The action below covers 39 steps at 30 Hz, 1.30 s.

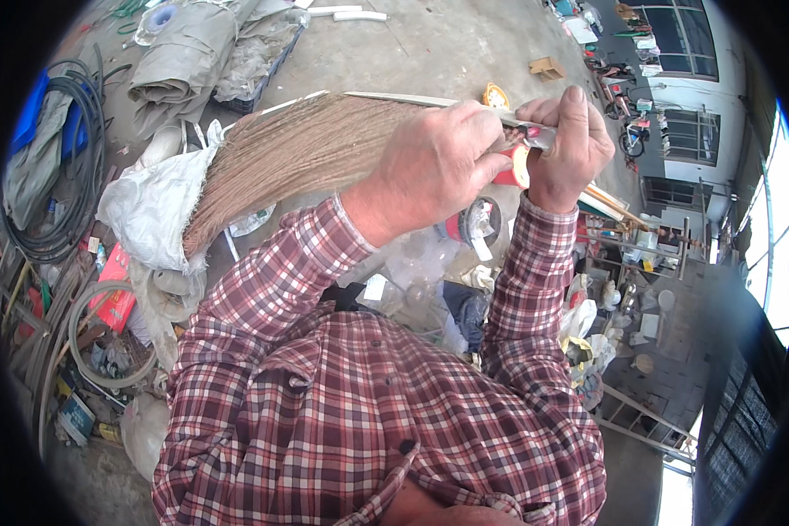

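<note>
A long fan of brown bristles, like a broom head (pixel 311 145), spreads left from my hands, its wide end tucked in a white woven sack (pixel 153 197). My left hand (pixel 443 162) is closed at the narrow end of the bristles, its thumb pointing toward my other hand. Close by on the right, my right hand (pixel 572 145) has its fingers curled round a small shiny piece (pixel 541 137) whose kind I cannot make out. Reddish-brown bits show between the hands. Just below them sits a red-and-white object (pixel 515 167), partly hidden.
A round, dark-rimmed container (pixel 480 221) lies below my hands. Coiled black hose (pixel 83 175), a red box (pixel 114 289) and clutter fill the left side. Grey tarpaulin (pixel 180 74) lies at the far left. A ladder (pixel 644 421) and a bicycle (pixel 633 140) are on the right.
</note>
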Available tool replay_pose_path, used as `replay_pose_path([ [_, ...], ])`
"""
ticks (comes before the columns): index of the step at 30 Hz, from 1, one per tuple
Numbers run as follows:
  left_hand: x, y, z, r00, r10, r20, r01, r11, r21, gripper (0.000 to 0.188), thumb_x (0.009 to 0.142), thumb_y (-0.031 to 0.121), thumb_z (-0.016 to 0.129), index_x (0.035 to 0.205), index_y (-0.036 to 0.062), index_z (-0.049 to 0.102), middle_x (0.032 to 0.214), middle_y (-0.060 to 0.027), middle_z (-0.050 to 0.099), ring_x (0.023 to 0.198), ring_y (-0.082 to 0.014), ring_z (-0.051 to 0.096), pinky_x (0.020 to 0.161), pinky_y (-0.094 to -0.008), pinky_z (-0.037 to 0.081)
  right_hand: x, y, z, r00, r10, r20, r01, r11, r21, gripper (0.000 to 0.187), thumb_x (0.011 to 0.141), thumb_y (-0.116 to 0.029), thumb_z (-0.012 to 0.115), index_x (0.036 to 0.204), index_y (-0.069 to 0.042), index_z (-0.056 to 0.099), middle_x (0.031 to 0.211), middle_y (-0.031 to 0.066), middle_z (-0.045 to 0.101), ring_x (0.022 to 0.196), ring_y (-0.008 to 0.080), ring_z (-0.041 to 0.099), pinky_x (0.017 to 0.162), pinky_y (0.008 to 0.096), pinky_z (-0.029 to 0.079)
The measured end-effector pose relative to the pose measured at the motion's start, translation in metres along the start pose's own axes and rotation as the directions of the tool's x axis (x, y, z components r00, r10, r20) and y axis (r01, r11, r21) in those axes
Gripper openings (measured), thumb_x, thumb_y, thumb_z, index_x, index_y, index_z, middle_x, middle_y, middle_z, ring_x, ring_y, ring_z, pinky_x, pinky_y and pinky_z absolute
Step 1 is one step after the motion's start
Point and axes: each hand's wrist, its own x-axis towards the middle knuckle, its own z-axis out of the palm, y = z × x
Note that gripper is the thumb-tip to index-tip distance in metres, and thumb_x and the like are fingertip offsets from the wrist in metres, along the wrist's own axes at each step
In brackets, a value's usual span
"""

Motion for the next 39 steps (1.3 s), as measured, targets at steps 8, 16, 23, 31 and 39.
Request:
replay_pose_path([
  [8, 0.015, -0.002, -0.003, 0.995, -0.066, -0.068, 0.059, 0.992, -0.109, 0.008, 0.082, 0.009, 0.064, 0.084, 0.0016, 0.061, 0.079, -0.0136, 0.06, 0.069, -0.0313, 0.061, 0.06, -0.0403, 0.049, 0.002, 0.005, 0.006, 0.999, -0.048, 0.001, 0.048, 0.998, -0.043, 0.038, 0.098, -0.015, 0.051, 0.067, 0.005, 0.061, 0.059, 0.0088, 0.062, 0.048, 0.0105, 0.052, 0.047, 0.023, 0.039],
  [16, 0.031, -0.012, -0.011, 0.997, 0.049, 0.053, -0.045, 0.997, -0.066, 0.007, 0.083, 0.009, 0.062, 0.087, 0.0096, 0.068, 0.08, -0.0109, 0.06, 0.073, -0.0292, 0.063, 0.061, -0.038, 0.05, 0.007, 0.01, 0.008, 0.999, -0.041, -0.023, 0.04, 0.998, -0.05, 0.036, 0.096, -0.016, 0.056, 0.067, 0.004, 0.062, 0.059, 0.0058, 0.06, 0.052, 0.0091, 0.05, 0.049, 0.0233, 0.038],
  [23, 0.05, -0.017, -0.025, 0.956, 0.173, 0.237, -0.174, 0.985, -0.017, 0.007, 0.084, 0.01, 0.056, 0.08, 0.0064, 0.061, 0.078, -0.0111, 0.056, 0.073, -0.0315, 0.061, 0.061, -0.0399, 0.048, 0.005, 0.013, 0.011, 0.999, -0.036, -0.035, 0.034, 0.998, -0.055, 0.034, 0.096, -0.017, 0.058, 0.07, 0.004, 0.063, 0.06, 0.003, 0.06, 0.055, 0.0072, 0.049, 0.05, 0.0221, 0.037],
  [31, 0.061, -0.013, -0.027, 0.943, 0.258, 0.21, -0.27, 0.962, 0.031, 0.006, 0.084, 0.009, 0.054, 0.081, 0.005, 0.058, 0.078, -0.0115, 0.056, 0.072, -0.0316, 0.059, 0.062, -0.0398, 0.048, 0.009, 0.003, 0.014, 0.999, -0.024, -0.036, 0.022, 0.999, -0.045, 0.035, 0.096, -0.017, 0.056, 0.068, 0.003, 0.06, 0.06, 0.0044, 0.059, 0.051, 0.0087, 0.05, 0.047, 0.0227, 0.038],
  [39, -0.004, -0.051, -0.043, 0.967, -0.242, 0.082, 0.234, 0.967, 0.1, 0.025, 0.086, 0.025, 0.066, 0.08, 0.002, 0.059, 0.071, -0.0126, 0.059, 0.065, -0.0249, 0.059, 0.06, -0.0355, 0.047, 0.004, -0.006, 0.006, 0.997, -0.042, 0.062, 0.041, 0.999, 0.019, 0.039, 0.1, -0.017, 0.049, 0.069, 0.004, 0.059, 0.059, 0.0127, 0.062, 0.044, 0.0131, 0.053, 0.042, 0.0246, 0.043],
])
